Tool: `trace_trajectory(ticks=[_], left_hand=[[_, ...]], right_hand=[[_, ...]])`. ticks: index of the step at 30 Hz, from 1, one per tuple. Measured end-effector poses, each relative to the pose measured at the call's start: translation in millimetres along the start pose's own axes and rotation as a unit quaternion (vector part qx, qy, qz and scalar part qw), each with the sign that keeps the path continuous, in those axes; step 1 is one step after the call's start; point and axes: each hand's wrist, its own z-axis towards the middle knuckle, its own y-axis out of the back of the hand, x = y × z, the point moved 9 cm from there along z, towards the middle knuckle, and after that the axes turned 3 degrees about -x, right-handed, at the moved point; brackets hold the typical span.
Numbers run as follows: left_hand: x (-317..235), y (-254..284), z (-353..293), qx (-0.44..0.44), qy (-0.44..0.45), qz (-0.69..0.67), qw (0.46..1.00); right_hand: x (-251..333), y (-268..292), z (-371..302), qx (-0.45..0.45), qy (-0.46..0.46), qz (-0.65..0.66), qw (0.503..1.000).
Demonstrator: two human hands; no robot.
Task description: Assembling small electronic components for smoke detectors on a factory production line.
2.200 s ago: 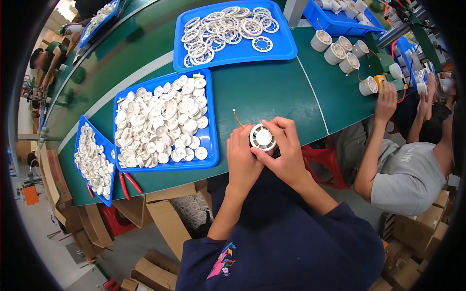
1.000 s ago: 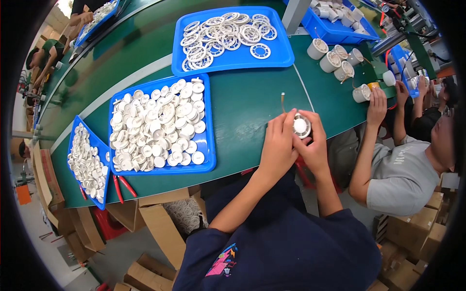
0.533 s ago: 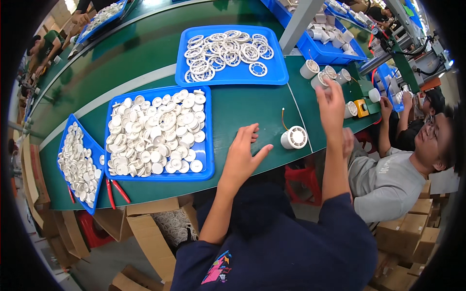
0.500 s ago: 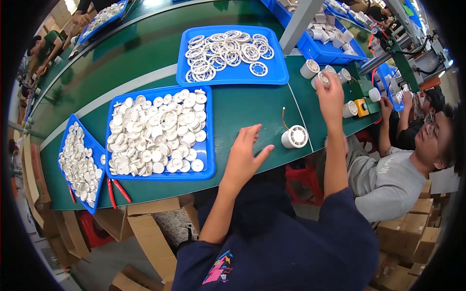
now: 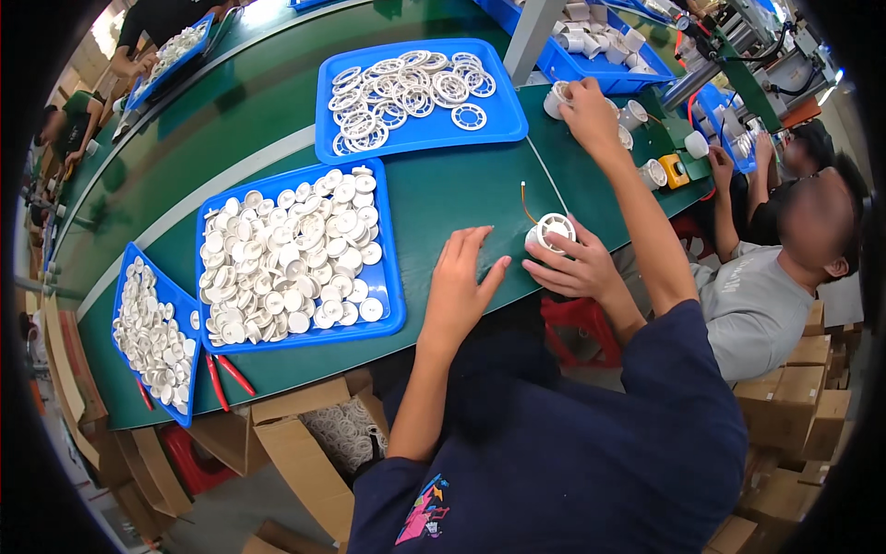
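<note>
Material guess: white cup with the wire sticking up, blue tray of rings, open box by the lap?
Cup: likely hard plastic, smooth satin; even white, crisp spokes on top.
Tray: probably molded plastic, smooth; uniform blue, rounded corners.
Box: cardboard, matte; brown, folded flaps.

White on Blue, Blue on Green

Bench: green, pale stripes.
Trays: plain blue.
Rings: white, spoked openwork.
Discs: all white.
Cup: white, spoked top.
Wire: orange-brown, white tip.
Pliers: red handles.
Small box: yellow.
Stool: bright red.
Carton: plain brown.
Post: light grey.
Wearer's shirt: dark navy, multicoloured print in pink, blue and orange.
Co-worker's shirt: pale grey, lighter print.
</note>
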Motion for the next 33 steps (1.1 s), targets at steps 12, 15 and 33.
trace_trajectory(ticks=[12,15,33], left_hand=[[-15,8,-5,-0.033,-0.031,0.050,0.998],[-1,8,-8,-0.039,0.027,0.049,0.998],[4,3,-9,-0.063,0.057,0.087,0.993]], right_hand=[[148,52,-162,0.040,0.122,0.312,0.941],[150,33,-178,0.068,0.100,0.354,0.927],[140,15,-163,0.033,-0.010,0.536,0.843]])
